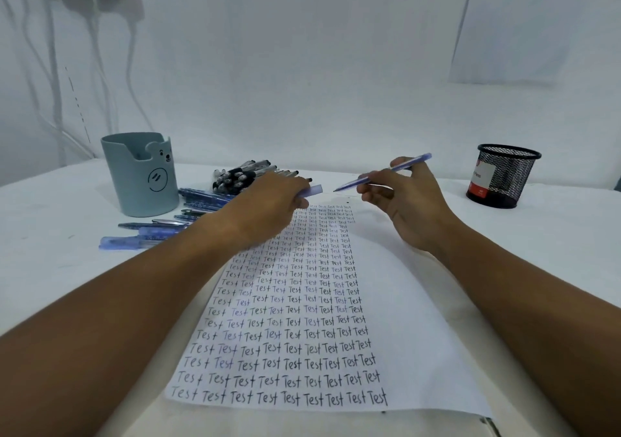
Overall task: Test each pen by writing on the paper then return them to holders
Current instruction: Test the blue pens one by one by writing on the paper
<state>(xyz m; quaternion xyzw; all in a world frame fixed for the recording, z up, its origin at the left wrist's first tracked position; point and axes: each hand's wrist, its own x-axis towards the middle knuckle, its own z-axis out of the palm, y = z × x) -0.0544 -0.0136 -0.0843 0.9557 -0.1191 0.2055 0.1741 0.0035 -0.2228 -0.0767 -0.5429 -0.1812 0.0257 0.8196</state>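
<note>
A white paper (413, 319) lies in front of me, its left part filled with rows of the word "Test". My right hand (403, 198) holds an uncapped blue pen (408, 162) above the paper's far end, tip pointing left. My left hand (265, 201) grips the pen's pale blue cap (311, 190), a short gap from the tip. Several blue pens (174, 225) and black pens (245, 174) lie loose at the left. A grey-green bear holder (141, 181) stands at the far left; a black mesh holder (504, 174) stands at the far right.
The table (50, 251) is white and backs onto a white wall. Cables hang down the wall at the upper left. A printed sheet (524, 23) is stuck on the wall at the upper right. The mesh holder carries a red and white label.
</note>
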